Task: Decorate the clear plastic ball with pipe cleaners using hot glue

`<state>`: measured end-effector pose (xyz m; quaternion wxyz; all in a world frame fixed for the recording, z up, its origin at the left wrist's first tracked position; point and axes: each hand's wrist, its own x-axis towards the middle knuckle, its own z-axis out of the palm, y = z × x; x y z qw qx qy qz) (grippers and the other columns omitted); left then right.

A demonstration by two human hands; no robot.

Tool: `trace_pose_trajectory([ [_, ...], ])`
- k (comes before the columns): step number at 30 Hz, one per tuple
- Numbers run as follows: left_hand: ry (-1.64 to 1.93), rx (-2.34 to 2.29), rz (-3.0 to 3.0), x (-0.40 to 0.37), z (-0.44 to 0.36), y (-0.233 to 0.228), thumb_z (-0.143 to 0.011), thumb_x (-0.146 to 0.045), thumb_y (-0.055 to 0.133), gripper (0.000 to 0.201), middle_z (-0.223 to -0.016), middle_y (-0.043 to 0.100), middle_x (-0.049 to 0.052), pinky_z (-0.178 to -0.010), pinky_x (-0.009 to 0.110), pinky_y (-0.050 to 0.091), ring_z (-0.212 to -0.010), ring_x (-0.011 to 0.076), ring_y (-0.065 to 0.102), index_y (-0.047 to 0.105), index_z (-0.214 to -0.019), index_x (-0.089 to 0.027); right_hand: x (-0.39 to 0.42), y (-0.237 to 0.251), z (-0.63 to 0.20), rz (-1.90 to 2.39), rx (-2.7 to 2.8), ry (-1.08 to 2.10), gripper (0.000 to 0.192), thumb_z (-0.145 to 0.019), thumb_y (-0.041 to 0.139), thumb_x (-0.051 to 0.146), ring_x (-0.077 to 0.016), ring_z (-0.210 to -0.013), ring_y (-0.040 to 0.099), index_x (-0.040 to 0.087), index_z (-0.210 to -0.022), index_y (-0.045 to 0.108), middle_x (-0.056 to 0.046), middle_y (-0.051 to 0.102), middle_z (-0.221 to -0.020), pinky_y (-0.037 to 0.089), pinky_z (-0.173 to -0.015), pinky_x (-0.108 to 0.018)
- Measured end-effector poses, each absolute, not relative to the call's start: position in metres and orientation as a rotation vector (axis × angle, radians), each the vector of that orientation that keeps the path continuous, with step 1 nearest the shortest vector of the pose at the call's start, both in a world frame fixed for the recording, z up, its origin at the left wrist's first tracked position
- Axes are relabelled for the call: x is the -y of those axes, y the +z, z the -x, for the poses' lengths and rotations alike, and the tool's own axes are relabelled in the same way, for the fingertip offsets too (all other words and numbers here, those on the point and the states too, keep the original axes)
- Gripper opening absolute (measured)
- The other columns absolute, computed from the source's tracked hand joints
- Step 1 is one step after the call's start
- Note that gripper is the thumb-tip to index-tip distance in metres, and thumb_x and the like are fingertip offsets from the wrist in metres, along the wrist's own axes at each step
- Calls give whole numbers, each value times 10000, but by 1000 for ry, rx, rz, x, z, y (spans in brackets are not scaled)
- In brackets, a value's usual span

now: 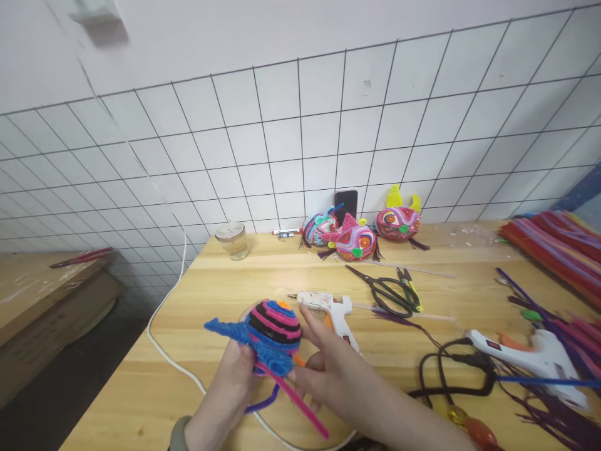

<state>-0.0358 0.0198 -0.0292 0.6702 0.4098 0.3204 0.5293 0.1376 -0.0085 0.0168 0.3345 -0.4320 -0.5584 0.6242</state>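
My left hand [230, 382] grips from below a round ball wound in black, pink and blue pipe cleaners [275, 327], with a blue pipe-cleaner tail sticking out to the left. My right hand [328, 369] touches the ball's right side, fingertips on it, next to a loose pink pipe cleaner [293, 396] that trails down from the ball. A white glue gun [328, 308] lies on the wooden table [235, 275] just behind my right hand.
Black scissors [387, 291] lie right of the glue gun. A second white glue gun [535, 358] with black cord sits at right. Three finished colourful figures [354, 235], a phone [345, 205] and a glass jar [232, 240] stand by the tiled wall. Pipe-cleaner bundles [558, 244] fill the right edge.
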Motion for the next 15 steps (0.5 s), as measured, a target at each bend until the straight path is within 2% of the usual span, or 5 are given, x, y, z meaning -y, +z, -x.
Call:
trace_pose_trajectory([
  [3, 1229, -776, -982, -19, 36, -30, -593, -618, 699, 722, -1076, 707, 129, -882, 438, 493, -1047, 360, 614, 608, -1174, -199, 3, 20, -143, 1217, 1514, 1585, 598, -701, 647, 265, -119, -476, 467, 334, -1252, 426, 43, 591, -731, 381, -431, -222],
  [5, 1257, -777, -983, -20, 36, -30, -586, -624, 700, 789, -1072, 707, 133, -850, 423, 508, -1004, 351, 634, 561, -1235, -198, 2, 25, -152, 1249, 1587, 1560, 311, -697, 658, 244, -111, -467, 398, 258, -1003, 606, 74, 454, -545, 292, -428, -210],
  [7, 1265, -767, -963, -21, 36, -30, -565, -627, 711, 830, -1032, 720, 132, -821, 407, 518, -960, 342, 651, 547, -1252, -191, 0, 35, -164, 1253, 1671, 1537, 38, -726, 642, 241, -110, -509, 367, 208, -709, 637, 63, 390, -523, 259, -460, -220],
  [11, 1253, -791, -895, -22, 34, -27, -613, -602, 699, 735, -983, 738, 125, -848, 385, 512, -933, 302, 670, 589, -1201, -175, -5, 57, -193, 1286, 1684, 1449, 335, -900, 459, 381, -121, -553, 367, 199, -642, 573, 37, 406, -577, 288, -490, -226],
  [15, 1218, -808, -716, -22, 31, -21, -658, -627, 643, 637, -987, 750, 126, -818, 391, 530, -912, 286, 686, 646, -1109, -178, -1, 72, -207, 1335, 1590, 1136, 406, -926, 430, 482, -136, -578, 446, 218, -625, 497, 27, 440, -593, 365, -533, -240],
])
